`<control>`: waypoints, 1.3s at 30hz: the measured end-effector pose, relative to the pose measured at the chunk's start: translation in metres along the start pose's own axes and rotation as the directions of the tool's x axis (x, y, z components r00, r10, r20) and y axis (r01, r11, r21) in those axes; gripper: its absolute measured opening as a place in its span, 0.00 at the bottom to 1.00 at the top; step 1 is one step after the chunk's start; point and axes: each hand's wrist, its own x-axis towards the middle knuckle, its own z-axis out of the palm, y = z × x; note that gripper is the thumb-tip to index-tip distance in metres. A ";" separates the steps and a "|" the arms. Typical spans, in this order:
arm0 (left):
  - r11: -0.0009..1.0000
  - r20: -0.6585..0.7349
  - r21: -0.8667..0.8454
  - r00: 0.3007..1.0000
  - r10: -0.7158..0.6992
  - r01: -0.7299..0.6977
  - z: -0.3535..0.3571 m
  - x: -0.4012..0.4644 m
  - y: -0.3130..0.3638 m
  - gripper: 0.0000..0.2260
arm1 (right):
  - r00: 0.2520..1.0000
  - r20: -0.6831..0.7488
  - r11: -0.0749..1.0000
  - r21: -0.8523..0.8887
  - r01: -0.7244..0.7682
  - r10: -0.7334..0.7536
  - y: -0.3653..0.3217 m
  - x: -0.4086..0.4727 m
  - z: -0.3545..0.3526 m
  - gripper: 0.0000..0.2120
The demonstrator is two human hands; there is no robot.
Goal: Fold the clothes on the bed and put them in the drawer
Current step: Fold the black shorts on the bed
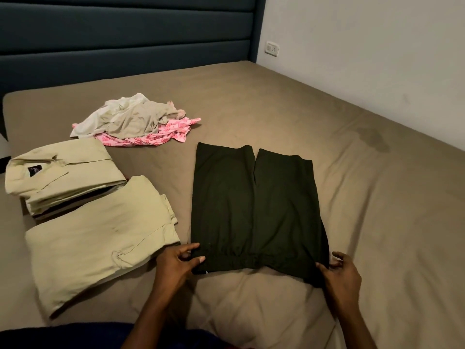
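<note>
Dark green shorts (254,210) lie flat on the bed, waistband toward me and legs pointing to the headboard. My left hand (177,263) pinches the waistband's left corner. At the waistband's right corner my right hand (339,273) grips the cloth. To the left lie a folded beige garment (100,243) and, behind it, a folded beige shirt (63,175) on a small stack. Farther back sits a crumpled heap of white, grey and pink patterned clothes (136,122). No drawer is in view.
The bed has a brown sheet (352,197) with a dark stain at the right. A dark blue padded headboard (125,34) stands behind. A white wall with a socket (271,48) runs along the bed's right side.
</note>
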 end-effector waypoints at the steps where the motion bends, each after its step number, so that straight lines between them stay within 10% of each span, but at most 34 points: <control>1: 1.000 -0.002 0.007 1.000 -0.010 0.010 -0.001 0.001 -0.003 0.19 | 1.000 -0.001 0.999 0.019 -0.025 0.025 0.001 0.003 0.000 0.27; 9: 0.987 -0.033 0.158 0.999 0.013 -0.008 0.003 0.000 -0.009 0.14 | 0.999 0.037 0.998 0.059 -0.008 0.006 0.014 0.011 0.001 0.15; 16: 0.712 -0.094 0.623 0.873 0.478 -0.323 0.026 0.014 0.010 0.11 | 0.996 -0.074 0.997 0.052 0.049 -0.046 -0.012 0.106 0.026 0.05; 26: 0.831 -0.378 0.554 0.906 0.188 0.058 0.048 0.201 0.090 0.20 | 0.999 0.002 0.998 0.051 0.040 -0.040 -0.083 0.297 0.114 0.18; 33: 0.933 -0.291 0.338 0.956 -0.021 0.124 0.045 0.327 0.114 0.20 | 0.997 -0.005 0.997 -0.037 0.074 -0.074 -0.109 0.356 0.148 0.20; 39: 0.972 -0.366 0.116 0.919 -0.150 0.204 0.049 0.389 0.121 0.16 | 0.992 0.056 0.891 0.434 -0.130 0.117 -0.099 0.388 0.152 0.09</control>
